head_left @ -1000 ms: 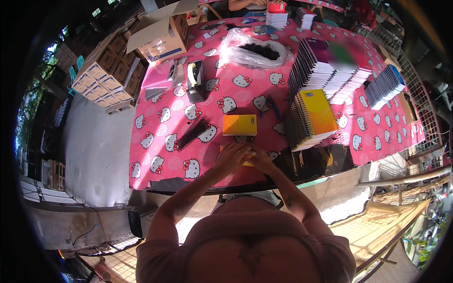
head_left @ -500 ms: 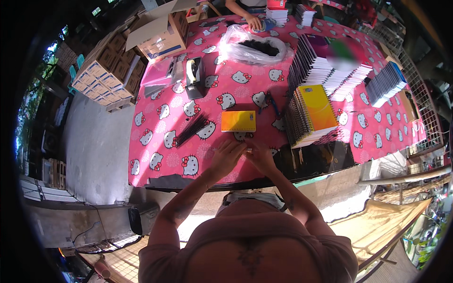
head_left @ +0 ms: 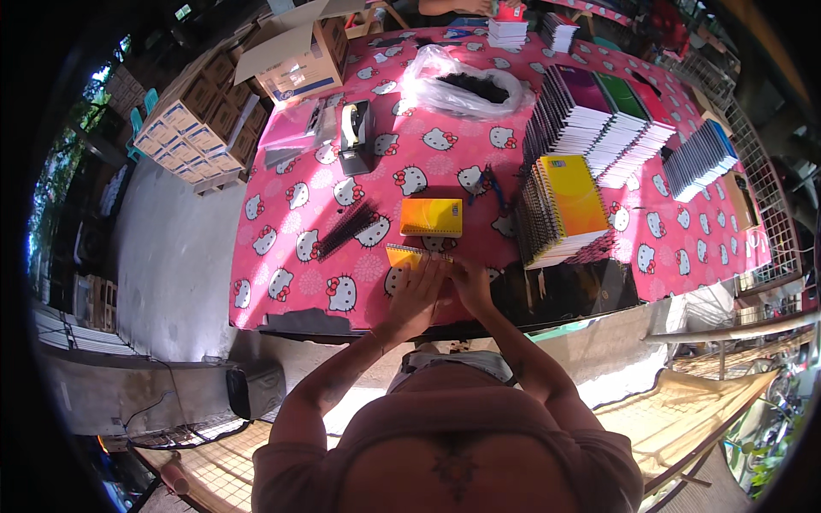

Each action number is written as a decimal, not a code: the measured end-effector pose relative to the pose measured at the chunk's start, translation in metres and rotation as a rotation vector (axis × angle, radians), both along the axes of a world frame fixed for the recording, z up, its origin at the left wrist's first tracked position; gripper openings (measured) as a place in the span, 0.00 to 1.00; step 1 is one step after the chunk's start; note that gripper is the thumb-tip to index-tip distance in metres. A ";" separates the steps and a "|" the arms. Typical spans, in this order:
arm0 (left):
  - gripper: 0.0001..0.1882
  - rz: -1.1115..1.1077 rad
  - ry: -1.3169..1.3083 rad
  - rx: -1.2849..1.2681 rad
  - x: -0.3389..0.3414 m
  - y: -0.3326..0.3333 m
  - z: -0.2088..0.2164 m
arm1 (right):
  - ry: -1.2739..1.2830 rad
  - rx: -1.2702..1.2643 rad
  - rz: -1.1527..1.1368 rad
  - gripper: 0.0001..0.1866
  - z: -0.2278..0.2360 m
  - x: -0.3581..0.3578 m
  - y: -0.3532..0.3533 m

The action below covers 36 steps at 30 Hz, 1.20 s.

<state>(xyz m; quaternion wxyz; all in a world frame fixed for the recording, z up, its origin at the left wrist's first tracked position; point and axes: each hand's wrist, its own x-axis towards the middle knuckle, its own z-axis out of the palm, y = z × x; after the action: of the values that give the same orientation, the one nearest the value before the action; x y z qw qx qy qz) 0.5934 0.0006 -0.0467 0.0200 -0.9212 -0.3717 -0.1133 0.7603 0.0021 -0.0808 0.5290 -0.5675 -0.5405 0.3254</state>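
Near the front of the table I hold a small yellow spiral notebook (head_left: 398,256), its wire-bound edge facing away from me. My left hand (head_left: 422,289) lies over its middle with the fingers closed on it. At its right end, the fingertips of my right hand (head_left: 471,285) pinch the bound edge. My hands cover much of the cover. Just beyond lies a second small notebook, yellow-orange (head_left: 431,219), flat on the cloth. To its left is a bundle of black spiral binding coils (head_left: 346,230). Blue-handled pliers (head_left: 489,186) lie to its right.
A tall stack of yellow notebooks (head_left: 575,195) stands right, with purple, green and red notebook stacks (head_left: 617,107) behind. A tape dispenser (head_left: 354,137), a plastic bag with black contents (head_left: 419,90) and an open carton (head_left: 295,73) are farther off. A co-worker's hand (head_left: 479,7) is at the far edge.
The notebook between my hands has come into view, with its yellow cover showing to the left of my fingers. The co-worker's hand has moved back toward the red-topped stack.
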 end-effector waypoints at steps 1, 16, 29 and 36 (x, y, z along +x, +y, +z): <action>0.36 0.042 -0.107 0.029 -0.001 0.004 0.000 | -0.019 -0.033 0.019 0.12 0.005 -0.001 0.001; 0.10 -0.099 -0.345 -0.123 -0.004 0.052 0.023 | 0.017 -0.251 0.343 0.10 0.027 0.051 0.013; 0.12 -0.159 -0.267 -0.169 0.014 0.039 0.050 | -0.336 0.054 0.075 0.09 0.046 0.037 -0.006; 0.19 -0.343 -0.519 -0.100 0.051 0.038 0.185 | -0.353 0.491 -0.200 0.14 0.181 0.057 -0.048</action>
<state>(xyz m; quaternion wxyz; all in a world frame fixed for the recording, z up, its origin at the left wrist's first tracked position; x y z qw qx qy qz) 0.6440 0.0385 0.1382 -0.1400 -0.9107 -0.2087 -0.3278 0.8172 -0.0455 0.0998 0.5777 -0.5209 -0.6278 0.0281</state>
